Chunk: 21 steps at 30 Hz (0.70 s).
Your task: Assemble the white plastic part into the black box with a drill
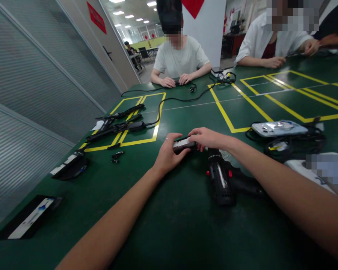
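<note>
My left hand [168, 153] is closed around a small black casing with a pale, whitish top [181, 143], thumb along its near side. At the casing's right end, the bent fingers of my right hand [205, 138] press on it; some fingertips are hidden. A black power drill [221, 180] with red buttons lies on the green table just below my right hand, its chuck end close to the fingers and its handle partly under my right forearm. Several tiny dark metal parts [116, 156] lie left of my left hand.
Long black corded pieces [115, 129] lie in a yellow-taped rectangle at left. Nearer are a black holder [70, 165] and a flat black pack [28, 219]. At right sit a phone [280, 128] and coiled cables [295, 144]. Two people [183, 56] work across the green table [163, 225].
</note>
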Each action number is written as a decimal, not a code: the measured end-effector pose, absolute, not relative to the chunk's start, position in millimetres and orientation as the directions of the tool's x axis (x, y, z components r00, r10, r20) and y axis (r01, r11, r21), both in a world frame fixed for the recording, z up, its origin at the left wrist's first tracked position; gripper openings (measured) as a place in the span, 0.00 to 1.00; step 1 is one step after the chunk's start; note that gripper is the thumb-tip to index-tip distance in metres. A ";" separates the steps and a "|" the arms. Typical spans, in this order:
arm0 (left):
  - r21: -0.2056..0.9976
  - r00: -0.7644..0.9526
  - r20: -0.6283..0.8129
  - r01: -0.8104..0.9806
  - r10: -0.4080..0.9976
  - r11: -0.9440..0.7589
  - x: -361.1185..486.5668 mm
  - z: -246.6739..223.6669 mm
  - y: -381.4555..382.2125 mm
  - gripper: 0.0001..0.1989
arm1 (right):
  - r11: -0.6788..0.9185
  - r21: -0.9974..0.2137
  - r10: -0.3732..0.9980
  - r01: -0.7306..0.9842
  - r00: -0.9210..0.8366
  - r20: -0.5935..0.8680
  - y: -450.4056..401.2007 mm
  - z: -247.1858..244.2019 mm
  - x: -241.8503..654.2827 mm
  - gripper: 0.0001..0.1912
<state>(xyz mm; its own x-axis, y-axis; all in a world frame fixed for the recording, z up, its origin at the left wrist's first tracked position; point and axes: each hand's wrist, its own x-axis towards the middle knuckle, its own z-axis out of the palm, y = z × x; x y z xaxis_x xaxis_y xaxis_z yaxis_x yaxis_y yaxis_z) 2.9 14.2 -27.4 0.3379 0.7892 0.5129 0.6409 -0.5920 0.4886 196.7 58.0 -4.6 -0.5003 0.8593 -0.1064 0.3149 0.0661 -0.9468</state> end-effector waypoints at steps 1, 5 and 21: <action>0.534 0.335 0.479 0.623 0.811 -0.573 0.0 -28.2 14.2 0.24 | 0.091 -0.938 0.868 0.333 -0.488 -0.089 58.9 -5.5 198.1 0.07; 0.669 0.323 0.341 0.576 0.883 -0.470 -9.5 -31.1 17.4 0.26 | 0.437 -0.858 0.800 0.270 -0.553 0.234 65.0 -14.9 205.4 0.08; 0.763 0.321 0.268 0.505 0.908 -0.404 -5.6 -37.6 21.0 0.26 | 0.042 -0.896 0.989 -0.442 -0.110 0.100 58.5 19.6 198.2 0.17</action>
<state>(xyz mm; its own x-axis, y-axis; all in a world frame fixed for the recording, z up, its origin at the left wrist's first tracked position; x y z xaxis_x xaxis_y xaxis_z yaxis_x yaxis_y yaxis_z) -5.6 21.0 -37.6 0.3212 0.9082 0.2684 0.5048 -0.4040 0.7629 198.2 58.5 19.6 -0.1101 0.9888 0.1004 -0.4418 0.0418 -0.8962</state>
